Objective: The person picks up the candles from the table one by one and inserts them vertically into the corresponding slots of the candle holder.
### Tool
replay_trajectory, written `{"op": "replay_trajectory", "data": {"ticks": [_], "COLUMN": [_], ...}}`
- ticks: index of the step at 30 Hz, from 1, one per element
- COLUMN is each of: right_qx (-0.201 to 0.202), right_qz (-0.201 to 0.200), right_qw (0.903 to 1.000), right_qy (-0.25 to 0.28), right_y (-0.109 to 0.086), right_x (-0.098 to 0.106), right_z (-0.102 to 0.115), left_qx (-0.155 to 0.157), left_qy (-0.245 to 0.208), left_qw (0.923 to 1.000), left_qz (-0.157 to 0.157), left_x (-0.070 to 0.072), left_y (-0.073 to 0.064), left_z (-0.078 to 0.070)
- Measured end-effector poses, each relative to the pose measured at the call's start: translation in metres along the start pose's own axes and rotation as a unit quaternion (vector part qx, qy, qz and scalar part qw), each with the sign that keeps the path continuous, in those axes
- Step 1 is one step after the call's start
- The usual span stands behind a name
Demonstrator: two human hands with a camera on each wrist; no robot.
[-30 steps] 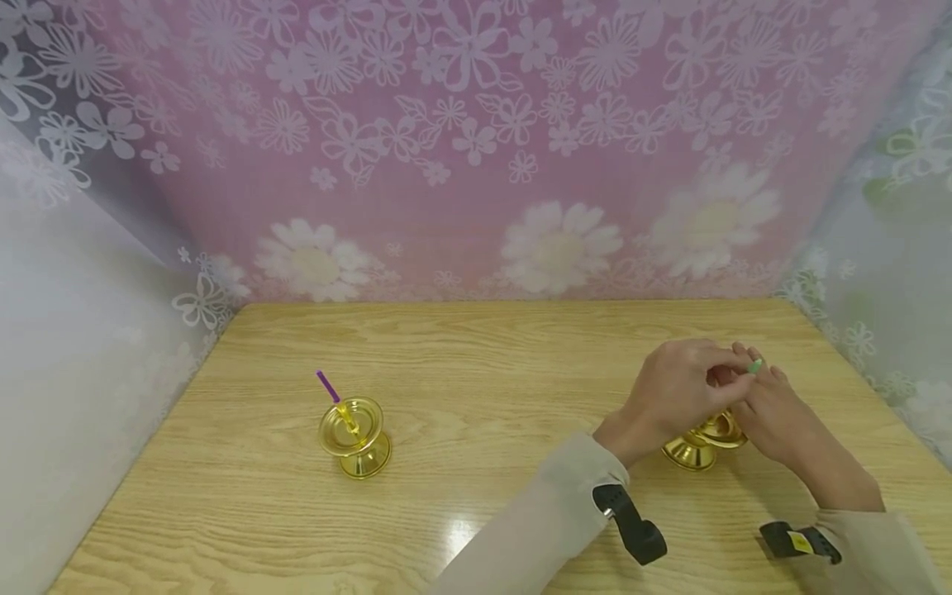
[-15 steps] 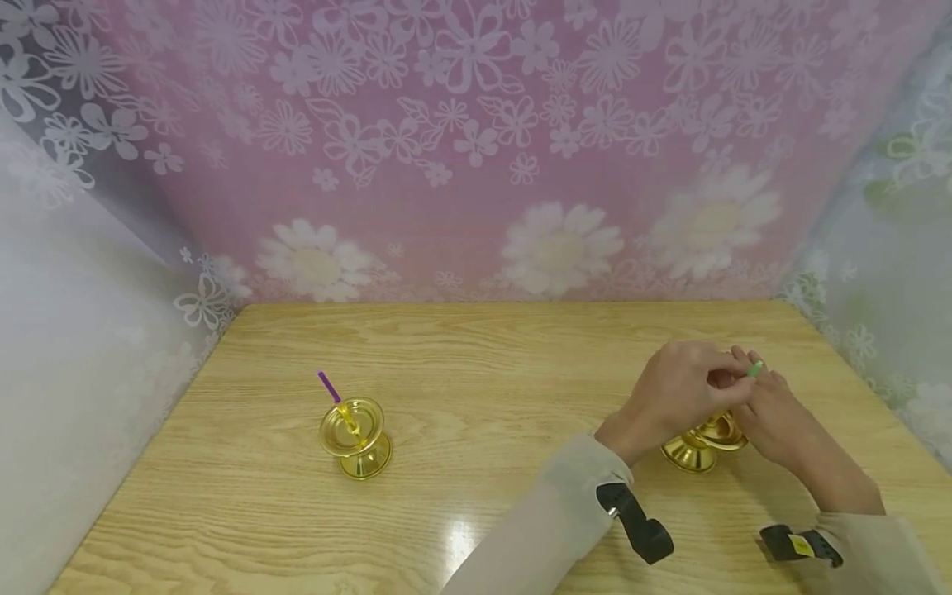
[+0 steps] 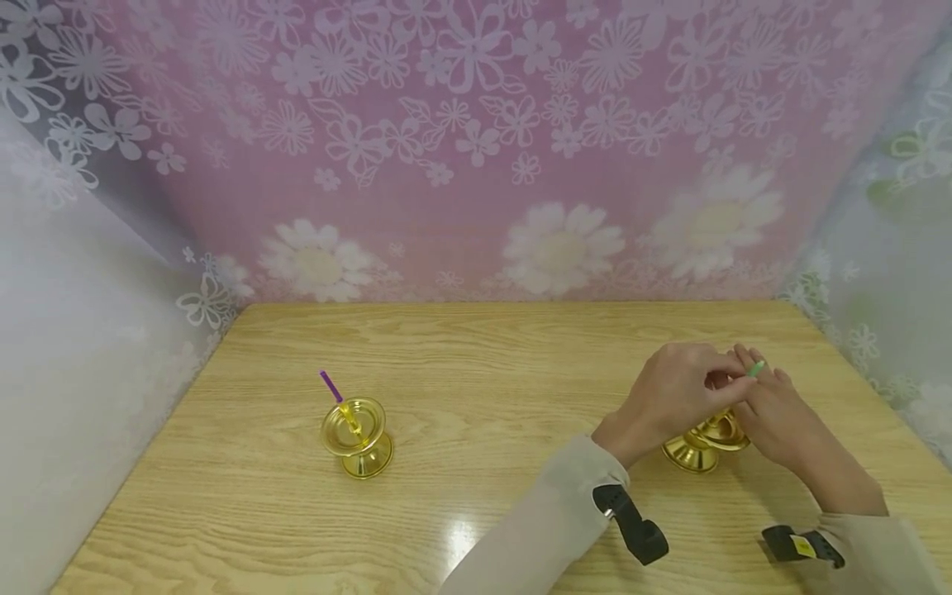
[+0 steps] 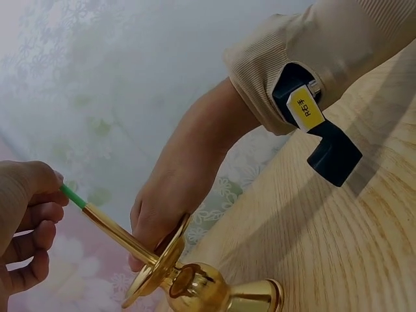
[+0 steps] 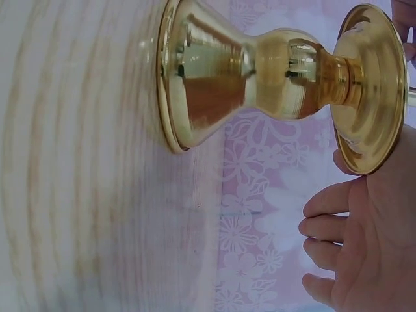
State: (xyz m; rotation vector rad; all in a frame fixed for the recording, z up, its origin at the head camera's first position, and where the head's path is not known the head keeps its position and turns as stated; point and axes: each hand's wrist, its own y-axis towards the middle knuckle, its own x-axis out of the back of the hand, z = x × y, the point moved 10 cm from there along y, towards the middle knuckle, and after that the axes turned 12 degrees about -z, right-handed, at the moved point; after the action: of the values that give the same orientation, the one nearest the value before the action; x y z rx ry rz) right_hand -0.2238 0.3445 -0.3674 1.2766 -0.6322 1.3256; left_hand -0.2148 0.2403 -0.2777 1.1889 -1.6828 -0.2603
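My left hand (image 3: 677, 397) pinches a thin green stick (image 4: 73, 196) between thumb and finger. The stick's lower end meets a slim gold tube (image 4: 117, 233) rising from a gold pedestal candle holder (image 5: 286, 78). This holder stands on the table, partly hidden under my hands in the head view. Close against its dish, my right hand (image 3: 781, 421) grips the rim, with a fingertip under the dish in the right wrist view. Several of its other fingers (image 5: 328, 227) extend past the dish, curled only a little. Its thumb is mostly hidden.
A matching gold holder (image 3: 366, 456) stands at the left of the wooden table (image 3: 483, 372), with a purple stick (image 3: 330, 386) leaning out of its dish. Floral curtains (image 3: 446, 165) hang behind the table and along both sides.
Both hands stay nearly in place at the right-hand holder. Slightly more of the green stick shows past the left fingertips than one second ago.
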Motion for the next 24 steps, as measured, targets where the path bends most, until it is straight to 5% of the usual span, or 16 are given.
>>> {"op": "replay_trajectory", "data": {"ticks": [4, 8, 13, 24], "right_qx": [0.008, 0.010, 0.016, 0.016], "right_qz": [-0.003, -0.008, -0.008, -0.011], "right_qw": [1.0000, 0.9999, 0.9998, 0.9998], "right_qy": [-0.004, 0.003, 0.009, 0.012], "right_y": [-0.001, 0.000, 0.003, 0.004], "right_x": [-0.003, -0.004, -0.005, -0.002], "right_z": [0.001, 0.002, 0.003, 0.000], "left_qx": [0.007, 0.048, 0.088, 0.013], "left_qy": [0.020, 0.059, 0.106, 0.188], "left_qw": [0.9998, 0.9967, 0.9899, 0.9813], "left_qz": [0.006, 0.028, 0.036, -0.040], "left_x": [0.003, 0.011, 0.038, 0.125], "left_y": [-0.005, -0.014, -0.030, -0.047], "left_z": [0.004, 0.017, 0.034, 0.007]}}
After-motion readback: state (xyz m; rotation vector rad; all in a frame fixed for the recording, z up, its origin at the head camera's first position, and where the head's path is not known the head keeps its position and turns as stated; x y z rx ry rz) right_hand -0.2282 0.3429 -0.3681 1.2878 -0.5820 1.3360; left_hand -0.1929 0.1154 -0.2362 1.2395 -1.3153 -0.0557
